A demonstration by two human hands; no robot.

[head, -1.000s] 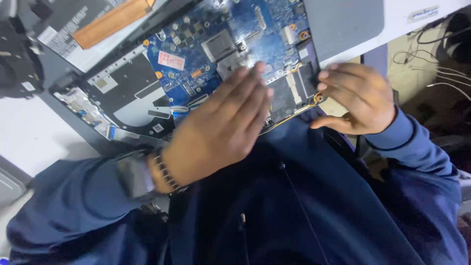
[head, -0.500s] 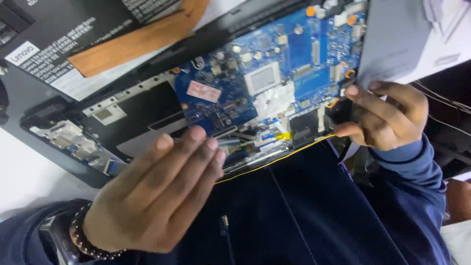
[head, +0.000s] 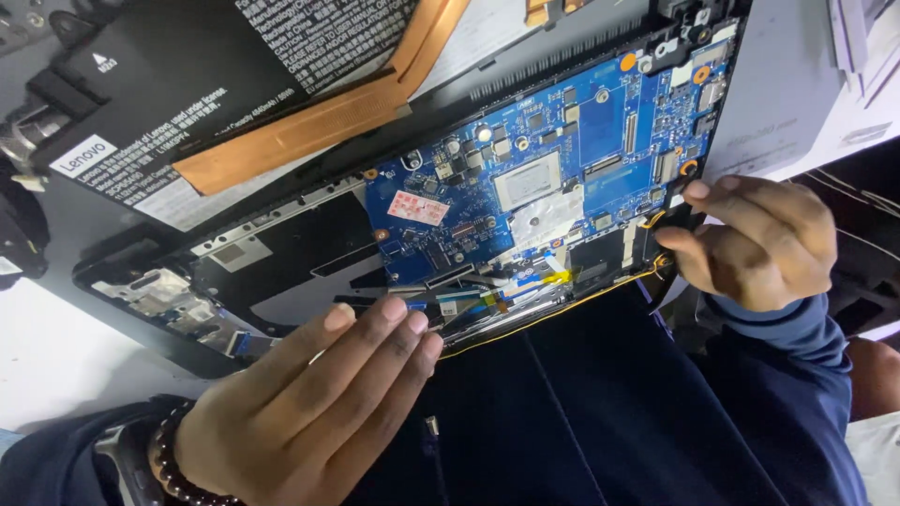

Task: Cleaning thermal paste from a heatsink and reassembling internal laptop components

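My left hand (head: 291, 422) lies flat, fingers spread, at the opened laptop's (head: 281, 272) near edge; my right hand (head: 764, 244) pinches its corner beside the blue motherboard (head: 553, 178); lifting it out calls for care

I see my left hand (head: 300, 422) flat at the open laptop chassis' (head: 281, 281) near edge, my right hand (head: 759, 239) pinching its corner beside the blue motherboard (head: 562, 169).

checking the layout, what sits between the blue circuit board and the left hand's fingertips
In the head view, a cluster of flat ribbon cables with a yellow tab lies between the blue circuit board and the left hand.
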